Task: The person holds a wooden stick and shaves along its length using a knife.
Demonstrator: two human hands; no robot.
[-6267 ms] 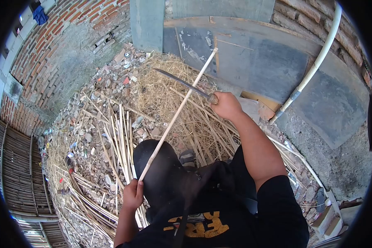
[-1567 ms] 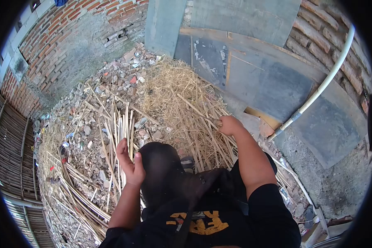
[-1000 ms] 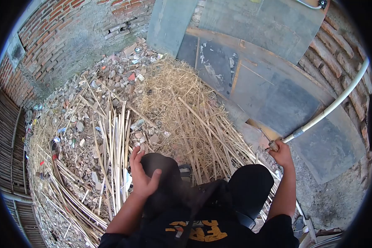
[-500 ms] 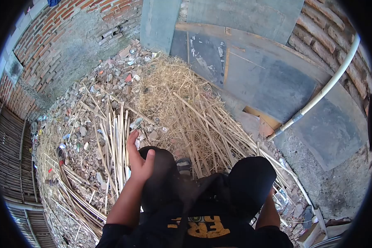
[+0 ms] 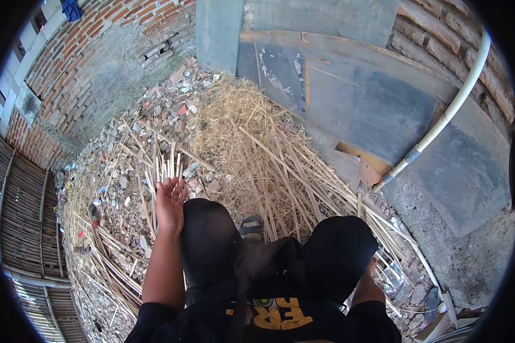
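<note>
My left hand (image 5: 170, 207) is beside my left knee, palm turned up, with the fingers stretched out and a little curled. It lies over a bundle of pale split bamboo strips (image 5: 168, 166), whose far ends show beyond the fingertips. Whether the fingers touch the strips I cannot tell. Of my right hand (image 5: 372, 267) only a small part shows at the outer side of my right knee. The knee hides its fingers and anything in them.
More long strips (image 5: 292, 171) lie over dry straw (image 5: 234, 111) ahead. Rubble (image 5: 154, 114) covers the ground on the left, up to a brick wall (image 5: 91, 74). Grey boards (image 5: 360, 103) and a pale pole (image 5: 440, 126) lean at right. A bamboo screen (image 5: 28, 206) stands far left.
My left hand has moved left and turned, from thumb held apart to palm up over the strips. My right hand stays mostly hidden behind the knee. The view has shifted slightly.
</note>
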